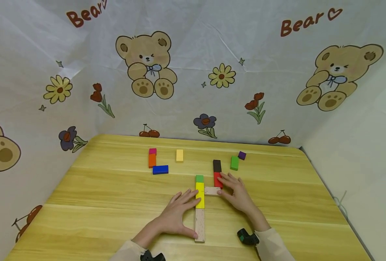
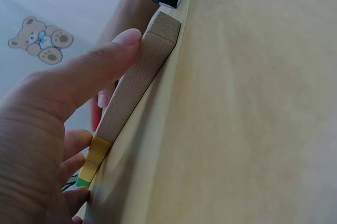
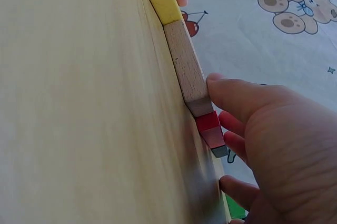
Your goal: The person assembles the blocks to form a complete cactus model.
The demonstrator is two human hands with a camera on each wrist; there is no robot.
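Observation:
My left hand (image 1: 173, 216) lies with fingers spread beside a column of blocks. Its thumb touches the near end of a long plain wooden block (image 1: 199, 224), and its fingertips rest on a yellow block (image 1: 200, 189). A small green block (image 1: 199, 178) caps the far end. From the yellow block's right side extends a shorter wooden block (image 1: 210, 191). My right hand (image 1: 238, 195) has its thumb on that block's right end and fingertips at a red block (image 1: 216, 177). Beyond the red one, in line, lies a black block (image 1: 217, 165).
Farther back on the table are a pink block (image 1: 152, 150), an orange block (image 1: 152, 161), a blue block (image 1: 160, 169) and a pale yellow block (image 1: 179, 156). At right, a green block (image 1: 234, 163) adjoins a purple cube (image 1: 242, 155). A bear-print cloth (image 1: 186, 116) hangs behind.

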